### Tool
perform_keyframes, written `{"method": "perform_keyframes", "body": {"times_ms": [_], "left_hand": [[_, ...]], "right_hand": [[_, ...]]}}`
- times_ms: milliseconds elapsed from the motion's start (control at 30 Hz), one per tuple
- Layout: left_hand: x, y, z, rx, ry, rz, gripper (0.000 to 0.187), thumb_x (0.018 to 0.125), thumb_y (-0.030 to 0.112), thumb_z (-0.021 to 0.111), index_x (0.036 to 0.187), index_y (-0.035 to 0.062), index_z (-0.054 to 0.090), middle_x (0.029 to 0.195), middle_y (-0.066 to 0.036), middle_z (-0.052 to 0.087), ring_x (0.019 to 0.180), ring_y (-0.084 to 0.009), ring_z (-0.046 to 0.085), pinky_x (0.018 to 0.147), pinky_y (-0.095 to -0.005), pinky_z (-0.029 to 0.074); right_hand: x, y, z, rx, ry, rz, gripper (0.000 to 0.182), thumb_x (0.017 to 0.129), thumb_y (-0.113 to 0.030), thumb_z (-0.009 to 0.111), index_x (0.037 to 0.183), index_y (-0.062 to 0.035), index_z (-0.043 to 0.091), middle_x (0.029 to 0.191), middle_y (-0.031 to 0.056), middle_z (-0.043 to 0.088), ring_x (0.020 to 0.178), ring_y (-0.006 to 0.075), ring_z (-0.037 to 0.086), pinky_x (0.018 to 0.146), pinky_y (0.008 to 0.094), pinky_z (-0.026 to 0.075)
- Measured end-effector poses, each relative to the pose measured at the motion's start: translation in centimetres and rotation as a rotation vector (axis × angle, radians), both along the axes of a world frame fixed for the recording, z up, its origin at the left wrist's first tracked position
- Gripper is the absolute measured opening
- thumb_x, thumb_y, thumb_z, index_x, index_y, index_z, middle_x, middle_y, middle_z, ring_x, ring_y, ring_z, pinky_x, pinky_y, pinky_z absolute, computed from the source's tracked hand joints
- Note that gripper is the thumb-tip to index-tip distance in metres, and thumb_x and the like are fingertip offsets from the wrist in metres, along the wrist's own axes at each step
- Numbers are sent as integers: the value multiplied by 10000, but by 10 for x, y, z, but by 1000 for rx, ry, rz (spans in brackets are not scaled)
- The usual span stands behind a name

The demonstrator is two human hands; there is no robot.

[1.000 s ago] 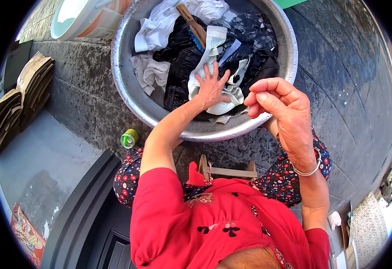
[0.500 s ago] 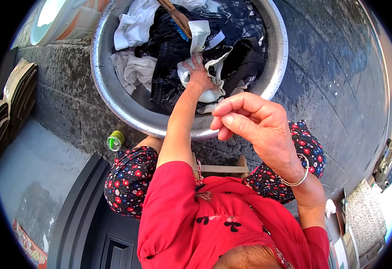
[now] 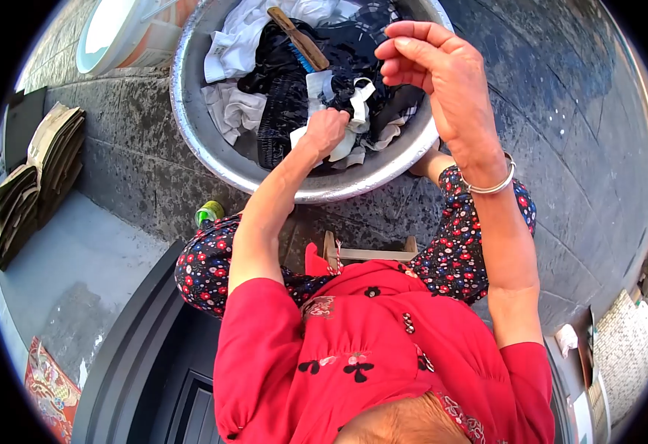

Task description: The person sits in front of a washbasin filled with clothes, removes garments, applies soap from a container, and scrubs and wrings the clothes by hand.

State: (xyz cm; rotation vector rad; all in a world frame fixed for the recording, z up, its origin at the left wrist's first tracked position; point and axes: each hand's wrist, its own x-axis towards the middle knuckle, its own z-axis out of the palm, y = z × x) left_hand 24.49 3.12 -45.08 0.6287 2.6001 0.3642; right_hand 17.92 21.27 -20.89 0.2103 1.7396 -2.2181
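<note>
Inside the large metal basin [image 3: 191, 122], my left hand [image 3: 327, 132] is closed on a wet white cloth [image 3: 345, 145]. Its fingertips are hidden. A white strip of that cloth or another piece loops up just beyond the knuckles. My right hand [image 3: 435, 70] is raised above the basin's right side, empty, its fingers loosely bent with small gaps between them. A bangle circles that wrist. A wooden scrubbing brush [image 3: 299, 41] with blue bristles lies on dark wet clothes [image 3: 283, 111], beyond my left hand. Dark water shows around the clothes.
More white clothes [image 3: 235, 48] lie at the basin's left. A bucket [image 3: 120, 37] stands beyond them, and folded cardboard [image 3: 39, 181] leans at the left. Near my left knee is a small green container [image 3: 208, 213]. A low wooden piece [image 3: 372, 254] is between my legs.
My right hand has moved up and away from me, over the basin. My left hand has gone from spread on the white cloth to closed on it. The view has shifted slightly.
</note>
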Motion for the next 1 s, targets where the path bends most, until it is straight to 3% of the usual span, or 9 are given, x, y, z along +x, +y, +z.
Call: {"method": "perform_keyframes", "body": {"times_ms": [333, 400, 467, 533, 600, 667, 800, 933, 1000], "left_hand": [[-86, -38, 180, -11, 189, 140, 203, 779, 85, 537, 973, 50, 585, 879, -191, 618, 777, -392, 612, 679, -447, 489], [-111, -33, 211, 89, 250, 183, 188, 796, 79, 540, 964, 33, 610, 869, -171, 638, 750, -327, 643, 675, -374, 519], [-150, -27, 234, 93, 7, 368, 304, 773, 289, 673, 987, 85, 597, 994, -120, 619, 882, -216, 562, 789, -304, 434], [-213, -94, 135, 152, 44, 475, 170, 785, 164, 595, 898, 37, 603, 897, -95, 623, 826, -203, 581, 725, -316, 452], [-214, -56, 153, 463, 65, 375, 152, 791, 28, 500, 881, -16, 614, 831, -74, 620, 766, -176, 577, 663, -319, 460], [-193, -3, 166, 766, 128, 790, 203, 800, 3, 478, 943, -25, 619, 842, -71, 616, 749, -155, 558, 651, -307, 454], [-166, -18, 58, 1390, -227, 835, 205, 724, -31, 504, 888, -14, 627, 795, -76, 610, 668, -154, 571, 605, -267, 462], [-59, 8, 35, 548, -604, 663, 190, 773, 50, 524, 928, -9, 617, 845, -116, 630, 741, -225, 647, 703, -324, 539], [3, 4, -22, 120, -134, 266, 433, 723, 120, 604, 1142, 29, 540, 1117, -243, 549, 996, -383, 571, 837, -498, 466]], "right_hand": [[-8, 17, 25, -131, -48, -194, 127, 860, -50, 518, 942, 14, 592, 776, 81, 634, 622, 131, 603, 585, 246, 518], [-9, 18, 25, -166, -32, -192, 126, 859, -48, 515, 938, 15, 590, 772, 80, 634, 620, 131, 603, 582, 246, 518], [-8, 17, 26, -191, -24, -190, 124, 859, -45, 511, 934, 15, 589, 768, 79, 633, 618, 131, 603, 580, 245, 518], [-8, 17, 28, -160, -28, -190, 125, 857, -47, 508, 931, 16, 586, 759, 77, 633, 614, 130, 602, 578, 243, 517], [-7, 20, 25, -169, -21, -175, 129, 855, -53, 510, 936, 16, 583, 753, 77, 633, 610, 129, 601, 576, 242, 516], [-8, 19, 32, -132, -52, -185, 134, 858, -62, 509, 939, 15, 581, 758, 78, 632, 617, 129, 601, 587, 240, 515], [-5, 23, 33, -121, -48, -200, 132, 863, -62, 505, 943, 12, 581, 779, 79, 632, 644, 131, 603, 613, 240, 515], [-5, 24, 35, -99, -87, -226, 126, 867, -59, 512, 952, 8, 578, 787, 81, 636, 653, 132, 608, 619, 241, 523], [-3, 24, 33, -88, -63, -222, 122, 869, -55, 515, 947, 8, 585, 790, 83, 639, 660, 128, 614, 624, 238, 527]]}}
